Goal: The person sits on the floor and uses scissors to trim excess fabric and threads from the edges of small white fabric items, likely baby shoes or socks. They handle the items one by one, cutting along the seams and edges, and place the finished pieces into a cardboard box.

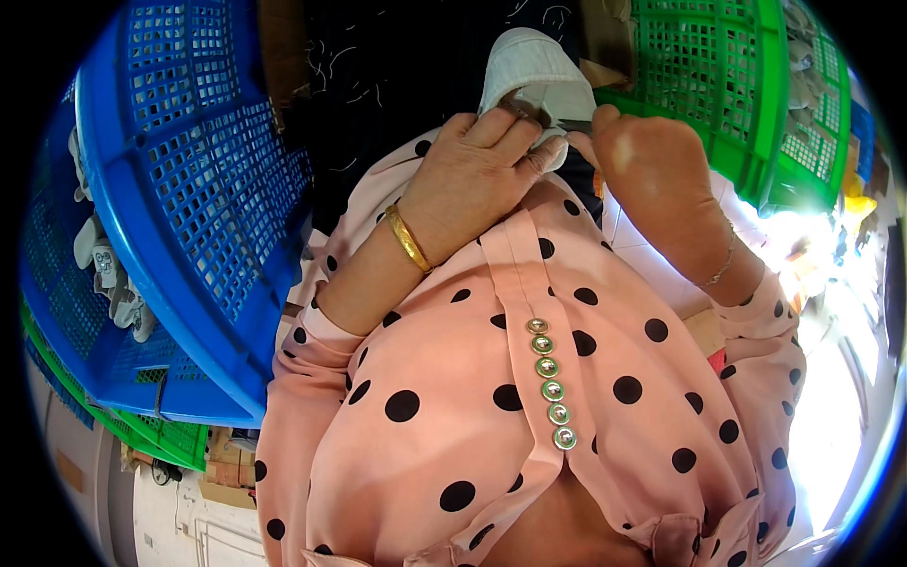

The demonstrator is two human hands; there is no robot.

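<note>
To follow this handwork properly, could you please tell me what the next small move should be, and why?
Perhaps ease the right hand in toward the pale, round-toed fabric shoe: the left hand is holding the shoe, and the right hand is curled close beside it, though whether it touches the shoe is unclear.

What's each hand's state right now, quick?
Left hand: closed, holding the pale shoe-shaped piece.
Right hand: curled; whether it holds anything cannot be told.

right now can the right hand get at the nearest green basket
Probably yes: the right hand appears beside that green basket, with nothing visible blocking the way, though one view leaves the depth between them uncertain.
</note>
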